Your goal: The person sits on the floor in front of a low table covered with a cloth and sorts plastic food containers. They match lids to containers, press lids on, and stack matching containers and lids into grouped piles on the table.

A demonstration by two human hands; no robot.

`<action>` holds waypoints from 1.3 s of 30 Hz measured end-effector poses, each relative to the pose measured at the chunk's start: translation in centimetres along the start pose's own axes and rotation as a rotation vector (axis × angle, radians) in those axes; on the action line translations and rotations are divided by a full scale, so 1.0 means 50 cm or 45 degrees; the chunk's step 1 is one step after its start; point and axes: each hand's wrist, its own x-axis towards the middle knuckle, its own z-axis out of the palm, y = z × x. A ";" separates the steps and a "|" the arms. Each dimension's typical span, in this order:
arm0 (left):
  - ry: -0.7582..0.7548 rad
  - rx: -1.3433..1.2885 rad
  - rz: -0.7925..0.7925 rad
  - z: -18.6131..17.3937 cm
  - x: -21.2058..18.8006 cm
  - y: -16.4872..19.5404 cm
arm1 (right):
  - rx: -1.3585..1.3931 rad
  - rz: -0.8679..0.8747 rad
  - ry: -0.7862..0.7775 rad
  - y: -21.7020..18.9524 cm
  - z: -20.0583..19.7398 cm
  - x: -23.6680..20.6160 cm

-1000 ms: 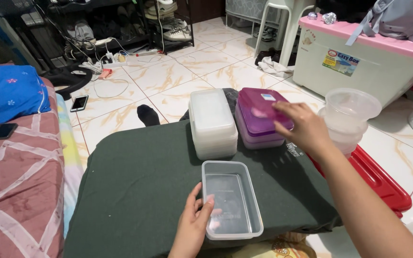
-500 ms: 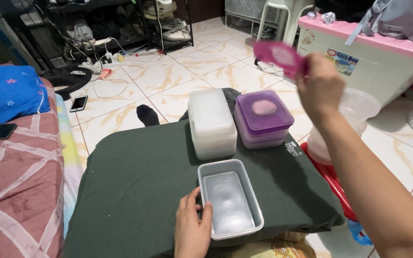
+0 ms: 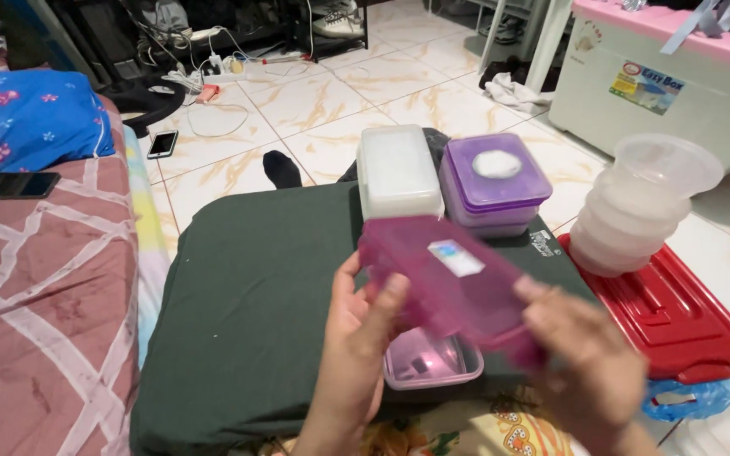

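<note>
Both my hands hold a translucent pink rectangular lid (image 3: 454, 287) with a small white sticker, tilted above a clear rectangular container (image 3: 433, 361) on a dark green cloth-covered surface (image 3: 247, 287). My left hand (image 3: 361, 325) grips the lid's left end. My right hand (image 3: 589, 355) grips its right end. The lid hides most of the clear container. Behind stand a stack of white rectangular containers (image 3: 396, 173) and a stack of purple-lidded containers (image 3: 493, 181).
A stack of round clear tubs (image 3: 644, 203) sits on a red lidded box (image 3: 678, 312) to the right. A white bin with pink lid (image 3: 661, 76) stands behind. A bed with a patterned cover (image 3: 35, 287) lies left, with a phone (image 3: 12, 184) on it. Cables clutter the tiled floor.
My right hand lifted the pink lid off the purple stack, swung it up and brought it down over the clear container. My left hand left the container's edge and took hold of the lid.
</note>
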 end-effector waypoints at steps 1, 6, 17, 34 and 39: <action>0.026 -0.027 0.033 -0.004 0.001 -0.013 | 0.001 -0.004 -0.131 -0.008 0.000 -0.018; 0.129 -0.032 -0.049 -0.097 0.011 -0.034 | 0.439 0.632 -0.414 0.023 0.033 -0.058; 0.384 1.314 0.060 -0.148 0.032 -0.108 | 0.954 1.489 -0.208 0.036 0.153 -0.073; 0.392 1.467 -0.190 -0.122 0.017 -0.093 | 0.842 1.596 -0.374 0.070 0.185 -0.090; 0.439 1.335 -0.286 -0.116 0.008 -0.080 | 0.862 1.617 -0.453 0.073 0.184 -0.097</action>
